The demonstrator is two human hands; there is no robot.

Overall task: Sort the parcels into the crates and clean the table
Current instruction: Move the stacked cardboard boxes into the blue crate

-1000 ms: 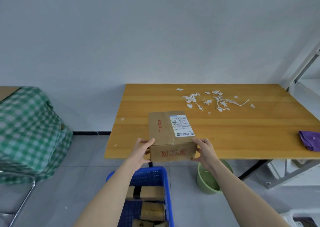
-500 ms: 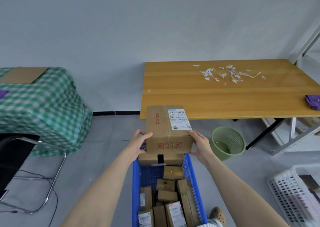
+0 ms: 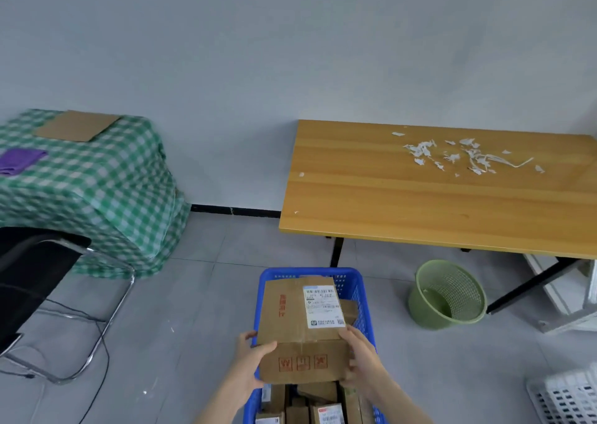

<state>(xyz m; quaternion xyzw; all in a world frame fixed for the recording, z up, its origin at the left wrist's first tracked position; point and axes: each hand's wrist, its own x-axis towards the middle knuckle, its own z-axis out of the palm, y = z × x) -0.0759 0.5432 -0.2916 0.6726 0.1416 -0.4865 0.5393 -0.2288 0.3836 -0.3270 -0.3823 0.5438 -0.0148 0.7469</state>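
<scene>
A brown cardboard parcel with a white shipping label and red print sits low over the blue crate on the floor. My left hand grips its left near corner and my right hand its right near corner. Several smaller cardboard parcels lie in the crate beneath it. The wooden table stands beyond, with torn white paper scraps on its far right part.
A green wastebasket stands under the table's front edge. A white crate shows at the bottom right. On the left are a green checked cloth-covered stand with a cardboard sheet and purple cloth, and a black chair.
Both hands carried the parcel off the table's front edge and down to the blue crate. The view has swung left and back from the table.
</scene>
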